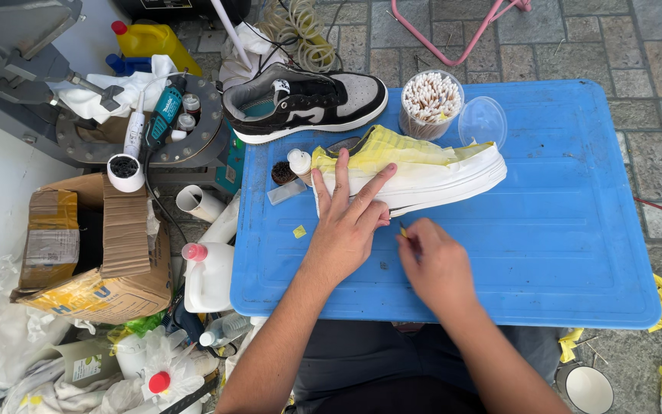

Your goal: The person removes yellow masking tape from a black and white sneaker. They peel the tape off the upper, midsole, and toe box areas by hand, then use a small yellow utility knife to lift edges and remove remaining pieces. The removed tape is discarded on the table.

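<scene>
A white sneaker [438, 180] with yellow masking tape over its upper lies on its side on the blue plastic tabletop [545, 245]. My left hand [346, 218] rests flat on the shoe's heel end, fingers spread, pressing it down. My right hand [430, 257] is just below the sole, its fingers pinched on a small thin tool or swab whose tip touches the sole's edge. A black, grey and white sneaker [304, 100] stands upright at the table's far left edge.
A clear cup of cotton swabs [430, 100] and its lid [483, 121] stand behind the taped shoe. Small bottles [298, 163] sit by the heel. Left of the table are a cardboard box [93, 245], white jugs [208, 276], a rotary tool [164, 115] and rags.
</scene>
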